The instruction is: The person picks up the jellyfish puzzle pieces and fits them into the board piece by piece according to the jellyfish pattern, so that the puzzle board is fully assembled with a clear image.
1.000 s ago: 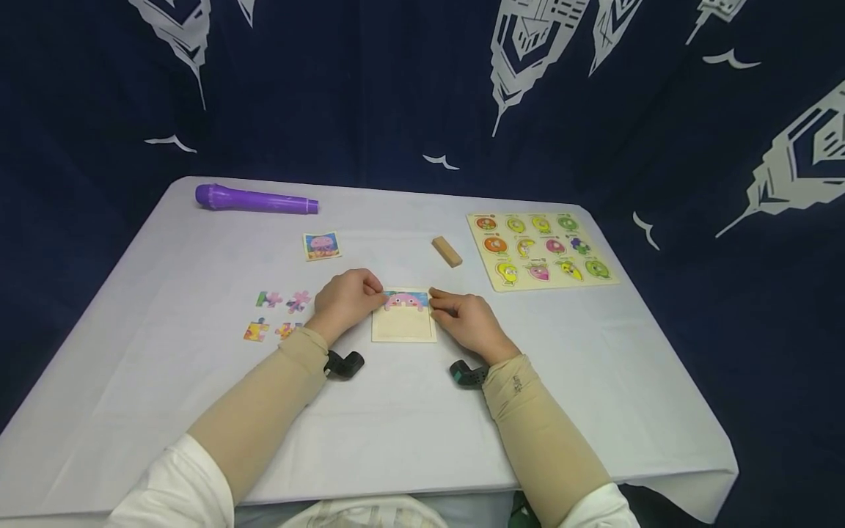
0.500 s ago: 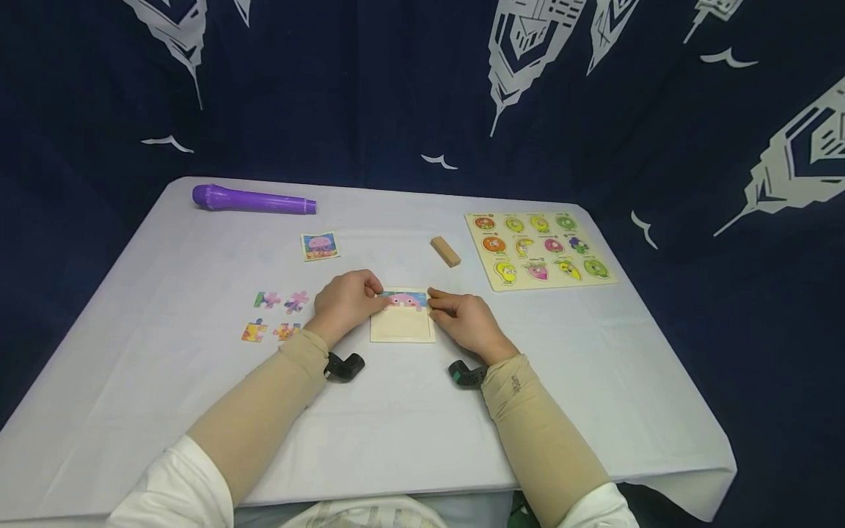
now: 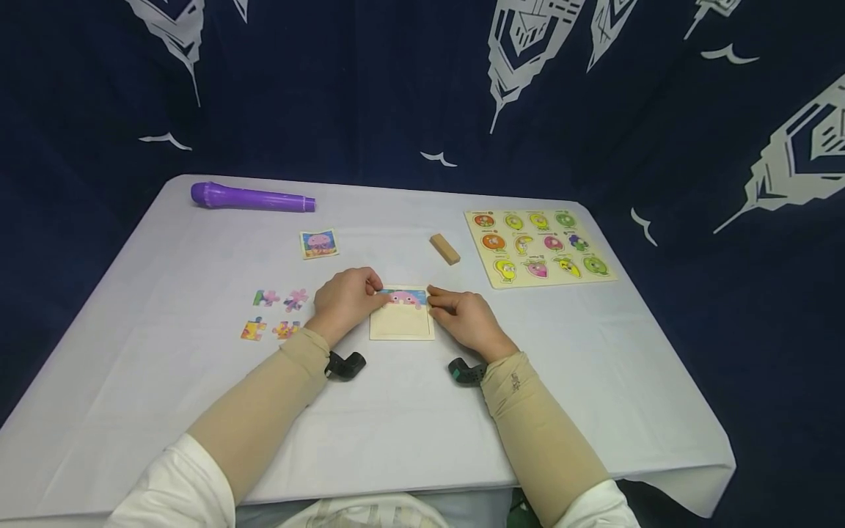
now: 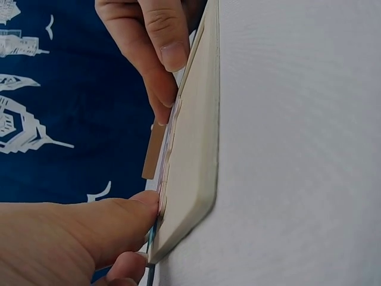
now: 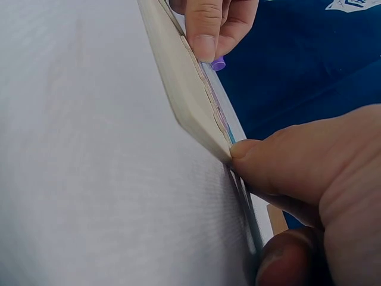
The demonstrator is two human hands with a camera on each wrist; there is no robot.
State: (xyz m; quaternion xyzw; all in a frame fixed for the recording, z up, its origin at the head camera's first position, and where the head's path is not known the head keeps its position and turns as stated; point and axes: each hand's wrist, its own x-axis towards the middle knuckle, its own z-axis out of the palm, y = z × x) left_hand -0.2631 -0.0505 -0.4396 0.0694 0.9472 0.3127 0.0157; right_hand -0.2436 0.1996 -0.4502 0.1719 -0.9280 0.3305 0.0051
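A small, pale, square puzzle tray (image 3: 401,324) lies on the white table in front of the person. Joined puzzle pieces (image 3: 408,297) showing a pink face on blue fill its far strip; bare board shows in the near part. At the far left corner, the left hand (image 3: 346,299) pinches the tray's edge, its thumb (image 4: 134,217) on the pieces. The right hand (image 3: 467,320) grips the right edge near the far corner, thumb (image 5: 253,161) against the rim. Left of the left hand lie several loose jigsaw pieces (image 3: 254,329). Fingertips beneath the tray edge are partly hidden.
A small picture card (image 3: 320,244) with a pink figure lies beyond the left hand. Farther back is a purple toy microphone (image 3: 254,198). A wooden block (image 3: 445,249) and a fruit-picture board (image 3: 541,249) lie beyond the right hand. A dark blue curtain (image 3: 370,88) hangs behind the table.
The left thumb has slid slightly right along the pieces, covering a bit more of the pink face. Otherwise both hands and the tray stay where they were.
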